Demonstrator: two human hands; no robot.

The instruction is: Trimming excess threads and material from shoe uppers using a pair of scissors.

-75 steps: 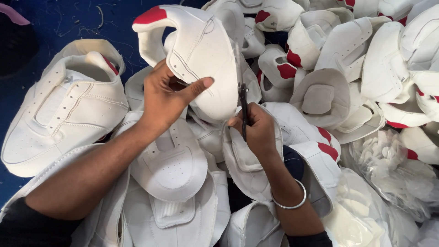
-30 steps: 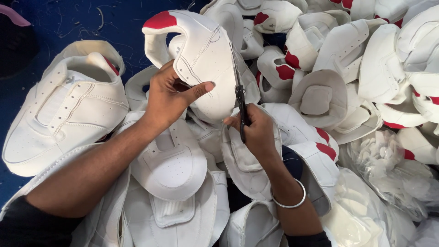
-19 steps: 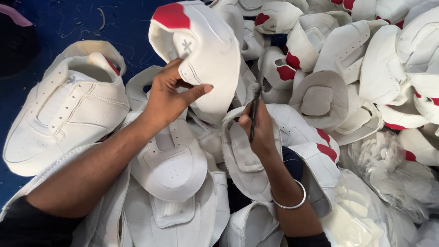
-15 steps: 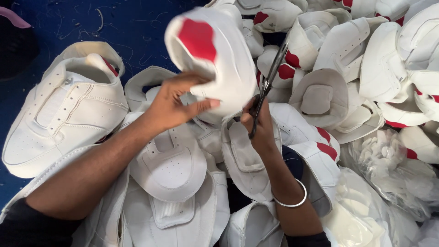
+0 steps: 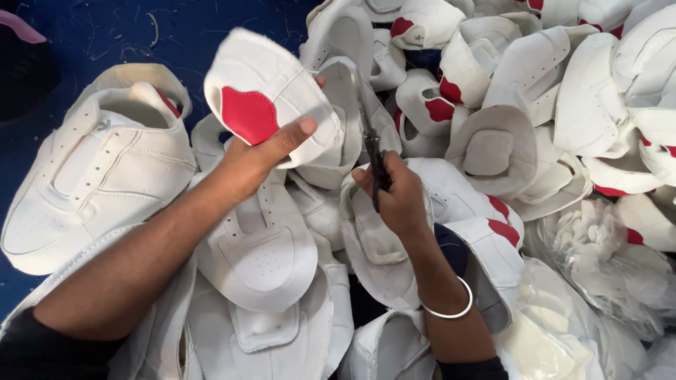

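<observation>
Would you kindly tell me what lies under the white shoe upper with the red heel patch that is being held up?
Under the white shoe upper with the red heel patch, more white leather uppers lie piled; whatever is beneath them is covered.

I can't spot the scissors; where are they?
Head view, centre: the scissors are in the right hand, blades up beside the shoe upper held by the left hand.

Shoe upper (image 5: 282, 105): white, red heel patch, held tilted above the pile.
Scissors (image 5: 373, 158): dark, upright, blades touching the upper's edge.
</observation>
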